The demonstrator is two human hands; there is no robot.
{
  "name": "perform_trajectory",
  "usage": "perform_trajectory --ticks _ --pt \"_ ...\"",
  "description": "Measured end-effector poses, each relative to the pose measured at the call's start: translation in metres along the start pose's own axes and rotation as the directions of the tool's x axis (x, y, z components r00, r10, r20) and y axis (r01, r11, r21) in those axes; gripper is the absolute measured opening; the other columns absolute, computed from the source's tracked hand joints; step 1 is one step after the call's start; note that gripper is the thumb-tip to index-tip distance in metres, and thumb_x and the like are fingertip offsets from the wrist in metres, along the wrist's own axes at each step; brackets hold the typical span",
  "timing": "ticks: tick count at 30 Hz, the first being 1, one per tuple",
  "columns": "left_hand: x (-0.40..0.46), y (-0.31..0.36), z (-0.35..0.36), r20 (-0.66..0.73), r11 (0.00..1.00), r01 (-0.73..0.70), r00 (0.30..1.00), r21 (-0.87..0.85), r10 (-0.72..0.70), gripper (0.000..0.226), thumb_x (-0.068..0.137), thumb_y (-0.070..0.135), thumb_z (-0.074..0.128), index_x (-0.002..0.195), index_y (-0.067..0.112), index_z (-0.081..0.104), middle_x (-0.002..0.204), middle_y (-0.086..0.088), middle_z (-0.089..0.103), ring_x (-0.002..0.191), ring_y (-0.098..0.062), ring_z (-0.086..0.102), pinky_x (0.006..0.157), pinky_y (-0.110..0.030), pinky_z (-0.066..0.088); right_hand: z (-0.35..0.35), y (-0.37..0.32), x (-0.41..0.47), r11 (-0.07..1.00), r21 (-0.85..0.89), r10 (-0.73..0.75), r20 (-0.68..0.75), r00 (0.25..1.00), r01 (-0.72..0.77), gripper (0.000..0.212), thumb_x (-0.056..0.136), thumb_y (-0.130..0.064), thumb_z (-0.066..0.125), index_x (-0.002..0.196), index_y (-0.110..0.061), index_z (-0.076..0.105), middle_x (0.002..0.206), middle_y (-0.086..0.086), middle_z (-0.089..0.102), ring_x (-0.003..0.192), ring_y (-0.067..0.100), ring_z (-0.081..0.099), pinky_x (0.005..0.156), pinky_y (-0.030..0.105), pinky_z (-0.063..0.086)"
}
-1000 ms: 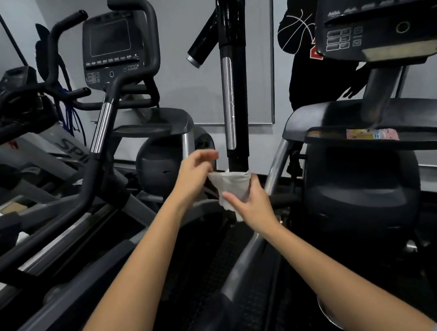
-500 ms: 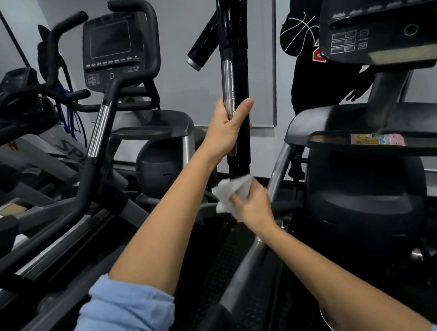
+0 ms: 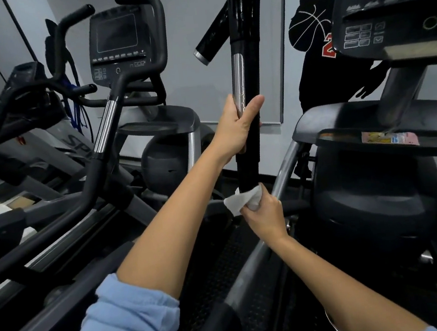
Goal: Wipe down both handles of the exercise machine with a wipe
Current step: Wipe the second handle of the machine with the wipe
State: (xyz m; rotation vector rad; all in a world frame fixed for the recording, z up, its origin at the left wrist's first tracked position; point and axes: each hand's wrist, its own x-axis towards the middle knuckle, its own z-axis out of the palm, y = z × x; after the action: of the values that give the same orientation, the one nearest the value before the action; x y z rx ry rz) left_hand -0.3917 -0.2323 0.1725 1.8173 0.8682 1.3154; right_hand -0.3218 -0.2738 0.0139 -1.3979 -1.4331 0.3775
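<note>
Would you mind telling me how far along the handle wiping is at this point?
Nothing shows as finished. In hand: the left hand grips the black handle while the right hand presses the white wipe against its lower end. Left: the upper length and the second handle, which is out of view.

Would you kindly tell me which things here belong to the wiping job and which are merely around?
In use: left hand gripping the handle; right hand holding the wipe.
Merely around: neighbouring machine's console; pink packet on the tray.
</note>
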Motion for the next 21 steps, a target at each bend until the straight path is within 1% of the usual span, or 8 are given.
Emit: perform_trajectory --ticks 3,5,9,11,14,16,19,21 --pt "0.002 -0.002 0.002 -0.011 1.000 -0.017 1.000 -0.002 0.016 0.031 0.093 0.041 0.050 0.106 0.014 0.041 0.079 0.001 0.052 0.080 -0.020 0.059 0.060 -0.024 0.050 -0.001 -0.028 0.022 0.941 0.332 0.093 -0.057 0.994 -0.069 0.019 0.074 -0.032 0.061 0.083 -0.016 0.055 0.076 0.003 0.063 0.072 0.017 0.062 0.066 0.039 0.053" --pt "0.002 -0.003 0.002 -0.015 1.000 -0.013 1.000 -0.002 0.013 0.029 0.093 0.041 0.050 0.103 0.016 0.041 0.081 0.001 0.051 0.081 -0.019 0.059 0.060 -0.022 0.048 -0.001 -0.034 0.028 0.909 0.412 0.090 -0.051 0.995 -0.061 0.014 0.075 -0.035 0.060 0.076 -0.024 0.051 0.071 -0.004 0.058 0.068 0.010 0.058 0.063 0.036 0.050" --pt "0.001 -0.001 0.003 -0.019 1.000 -0.013 1.000 -0.009 0.013 0.026 0.093 0.040 0.051 0.098 0.017 0.041 0.078 0.001 0.050 0.080 -0.021 0.058 0.064 -0.029 0.050 0.006 -0.005 0.007 0.962 0.273 0.014 -0.078 0.997 0.007 0.062 0.072 -0.057 0.047 0.101 -0.003 0.059 0.070 -0.006 0.057 0.067 0.009 0.058 0.062 0.036 0.048" --pt "0.000 0.000 0.003 -0.016 1.000 -0.015 1.000 -0.011 0.015 0.023 0.092 0.040 0.051 0.096 0.020 0.042 0.079 -0.001 0.051 0.079 -0.022 0.057 0.073 -0.037 0.052 0.007 -0.004 0.008 0.962 0.274 0.014 -0.082 0.997 0.009 0.068 0.072 -0.057 0.045 0.100 0.003 0.058 0.064 -0.007 0.053 0.061 0.005 0.052 0.059 0.035 0.045" --pt "0.001 -0.002 0.001 -0.003 1.000 -0.003 1.000 0.015 0.003 0.024 0.091 0.044 0.052 0.093 0.023 0.042 0.086 -0.006 0.050 0.086 -0.031 0.059 0.084 -0.045 0.052 -0.002 -0.039 0.025 0.888 0.456 0.107 -0.065 0.992 -0.066 0.028 0.085 -0.037 0.054 0.077 -0.011 0.056 0.067 0.000 0.056 0.057 0.000 0.054 0.056 0.024 0.044" --pt "0.001 -0.001 0.000 0.012 1.000 0.016 1.000 0.022 -0.016 0.026 0.089 0.047 0.053 0.090 0.023 0.042 0.089 -0.008 0.049 0.089 -0.035 0.059 0.088 -0.047 0.050 -0.013 -0.057 0.043 0.836 0.542 0.131 -0.048 0.990 -0.085 0.030 0.096 -0.017 0.047 0.067 -0.017 0.051 0.063 -0.005 0.052 0.049 -0.010 0.052 0.050 0.007 0.039" --pt "0.001 0.003 -0.003 0.037 0.998 0.035 0.999 0.046 -0.036 0.027 0.091 0.048 0.051 0.091 0.022 0.042 0.089 -0.007 0.045 0.082 -0.018 0.051 0.081 -0.035 0.049 -0.020 -0.063 0.053 0.849 0.525 0.084 -0.018 0.996 -0.062 0.038 0.098 -0.009 0.037 0.064 -0.019 0.048 0.059 -0.009 0.050 0.046 -0.011 0.050 0.048 0.005 0.037" --pt "-0.001 0.008 -0.004 0.045 0.994 0.036 0.998 0.102 -0.040 0.029 0.093 0.045 0.047 0.100 0.017 0.042 0.089 -0.001 0.045 0.078 -0.008 0.046 0.072 -0.020 0.042 -0.018 -0.052 0.047 0.868 0.496 0.014 0.021 1.000 -0.023 0.027 0.097 -0.007 0.041 0.077 -0.016 0.055 0.068 -0.011 0.061 0.062 -0.008 0.057 0.058 0.009 0.043"
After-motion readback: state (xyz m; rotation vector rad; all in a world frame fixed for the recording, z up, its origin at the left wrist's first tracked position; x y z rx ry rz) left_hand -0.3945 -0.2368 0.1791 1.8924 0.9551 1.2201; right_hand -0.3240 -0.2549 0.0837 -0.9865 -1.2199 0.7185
